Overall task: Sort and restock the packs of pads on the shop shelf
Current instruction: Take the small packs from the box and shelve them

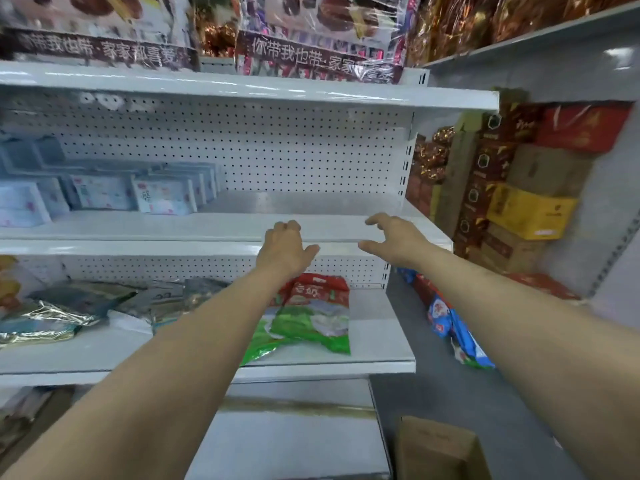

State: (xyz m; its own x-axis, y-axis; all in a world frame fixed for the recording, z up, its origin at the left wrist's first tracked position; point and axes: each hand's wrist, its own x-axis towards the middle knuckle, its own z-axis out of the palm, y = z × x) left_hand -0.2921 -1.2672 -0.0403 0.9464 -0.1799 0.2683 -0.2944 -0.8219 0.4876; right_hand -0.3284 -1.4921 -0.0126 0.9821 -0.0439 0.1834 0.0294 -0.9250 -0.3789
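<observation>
White metal shop shelf (207,226) holds soft pale-blue packs of pads (162,197) at its left end — light and squashy, I think, best held by the flat sides — while the curled left hand (285,251) and spread right hand (394,240) hold nothing further right.

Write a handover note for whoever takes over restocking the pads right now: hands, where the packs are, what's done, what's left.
Left hand: fingers curled, holding nothing, at the front edge of the middle shelf.
Right hand: open, empty, beside it.
Packs of pads: standing in rows at the left of that shelf.
Done: left part is stocked.
Left: the right part is bare and no pack is in hand, so probably fetch more and fill it.
</observation>
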